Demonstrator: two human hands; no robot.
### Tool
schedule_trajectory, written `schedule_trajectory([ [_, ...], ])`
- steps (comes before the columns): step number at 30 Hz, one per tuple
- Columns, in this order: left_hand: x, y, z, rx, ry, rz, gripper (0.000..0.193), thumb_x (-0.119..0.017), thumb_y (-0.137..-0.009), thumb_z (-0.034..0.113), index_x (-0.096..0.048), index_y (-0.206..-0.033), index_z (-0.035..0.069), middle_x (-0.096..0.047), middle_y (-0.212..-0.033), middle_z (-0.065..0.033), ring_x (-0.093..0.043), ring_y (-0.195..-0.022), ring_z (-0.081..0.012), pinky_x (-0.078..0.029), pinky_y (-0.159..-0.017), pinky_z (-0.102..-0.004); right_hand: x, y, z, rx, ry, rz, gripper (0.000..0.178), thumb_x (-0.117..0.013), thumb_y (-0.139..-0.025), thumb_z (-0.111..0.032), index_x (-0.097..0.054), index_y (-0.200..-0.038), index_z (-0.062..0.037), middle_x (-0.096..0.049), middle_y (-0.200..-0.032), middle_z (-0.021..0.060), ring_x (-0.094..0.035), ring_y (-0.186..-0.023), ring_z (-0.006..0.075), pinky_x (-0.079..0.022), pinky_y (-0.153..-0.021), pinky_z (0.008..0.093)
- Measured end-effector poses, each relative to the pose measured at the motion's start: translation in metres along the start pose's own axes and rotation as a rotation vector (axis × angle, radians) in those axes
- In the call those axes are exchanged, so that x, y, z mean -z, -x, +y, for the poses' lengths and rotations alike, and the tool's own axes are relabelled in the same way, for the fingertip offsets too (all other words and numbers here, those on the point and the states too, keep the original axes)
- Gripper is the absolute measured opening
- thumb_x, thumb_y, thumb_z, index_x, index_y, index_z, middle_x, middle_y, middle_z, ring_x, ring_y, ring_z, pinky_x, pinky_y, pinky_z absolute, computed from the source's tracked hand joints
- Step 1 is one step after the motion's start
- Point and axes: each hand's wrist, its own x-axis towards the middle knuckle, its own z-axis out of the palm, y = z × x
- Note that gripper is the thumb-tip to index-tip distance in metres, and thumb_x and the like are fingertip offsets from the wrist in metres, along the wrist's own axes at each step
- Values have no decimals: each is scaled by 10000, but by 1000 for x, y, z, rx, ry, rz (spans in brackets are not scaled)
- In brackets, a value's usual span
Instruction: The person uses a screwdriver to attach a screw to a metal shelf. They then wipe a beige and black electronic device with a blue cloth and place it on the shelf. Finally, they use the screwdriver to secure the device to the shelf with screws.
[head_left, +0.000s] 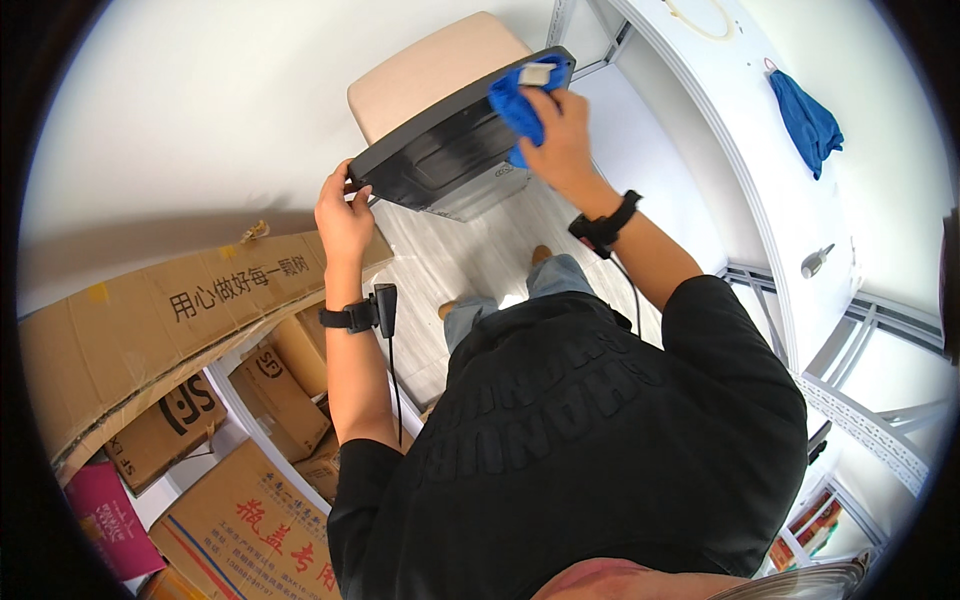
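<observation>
Head view, left hand (pixel 343 215) grips dark panel (pixel 455 140) corner, right hand (pixel 560 125) presses blue cloth (pixel 520 105) (topside)

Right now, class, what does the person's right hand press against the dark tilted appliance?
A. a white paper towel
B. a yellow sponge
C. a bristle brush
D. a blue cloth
D: the right hand presses a bunched blue cloth onto the upper edge of the dark appliance, while the left hand grips its lower corner.

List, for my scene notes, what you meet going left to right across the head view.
Pink box → cardboard boxes → left hand → dark flat panel → right hand pressing a blue cloth → second blue cloth hanging on the white surface.
</observation>
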Motion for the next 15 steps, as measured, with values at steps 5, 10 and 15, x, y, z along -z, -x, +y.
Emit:
schedule_trajectory([
  [5,0,0,1,13,-26,14,432,-629,-764,-92,-580,-1173,41,-648,-987,-136,-664,-794,-219,-515,-710,-343,-35,16,-53,219,-59,-225,665,-759,-596,-83,-572,-1221,-211,-476,-1071,99,-445,-986,329,-438,-841,420],
  [10,0,2,1,41,-18,23,436,-633,-770,-80,-582,-1184,47,-659,-988,-138,-669,-794,-217,-512,-719,-333,-30,18,-37,191,-43,-268,614,-748,-592,-57,-609,-1174,-194,-494,-1061,98,-454,-989,321,-434,-843,427],
  [15,-5,3,0,37,9,50,441,-638,-776,-70,-576,-1196,49,-665,-971,-135,-668,-781,-212,-510,-718,-330,8,2,31,-62,110,-48,630,-701,-607,-15,-590,-1203,-186,-508,-1055,134,-464,-983,346,-419,-867,431],
])
